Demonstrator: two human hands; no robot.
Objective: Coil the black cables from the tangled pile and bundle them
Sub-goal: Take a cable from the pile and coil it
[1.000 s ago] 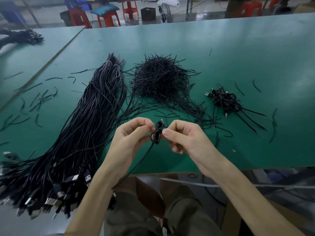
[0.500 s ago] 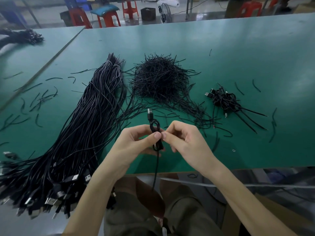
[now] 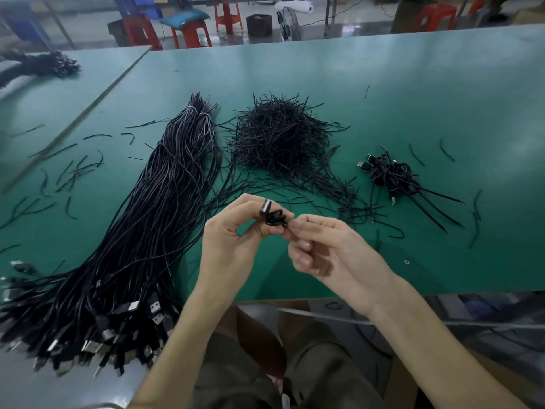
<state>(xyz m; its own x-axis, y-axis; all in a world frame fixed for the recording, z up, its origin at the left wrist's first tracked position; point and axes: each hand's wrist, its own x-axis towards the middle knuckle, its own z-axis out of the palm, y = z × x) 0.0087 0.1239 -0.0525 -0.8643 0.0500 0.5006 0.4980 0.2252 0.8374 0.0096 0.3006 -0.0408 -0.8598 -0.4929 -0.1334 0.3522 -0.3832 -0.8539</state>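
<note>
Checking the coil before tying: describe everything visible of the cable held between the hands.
The black cable is wound into a small tight coil of a few loops, thin and rubbery-looking, its silver-tipped USB plug sticking up at the left. The left hand and right hand pinch it from either side, above the green table near its front edge. No tie shows on it.

Red stools (image 3: 190,32) and a fan (image 3: 287,23) stand beyond the green table (image 3: 413,93).
</note>
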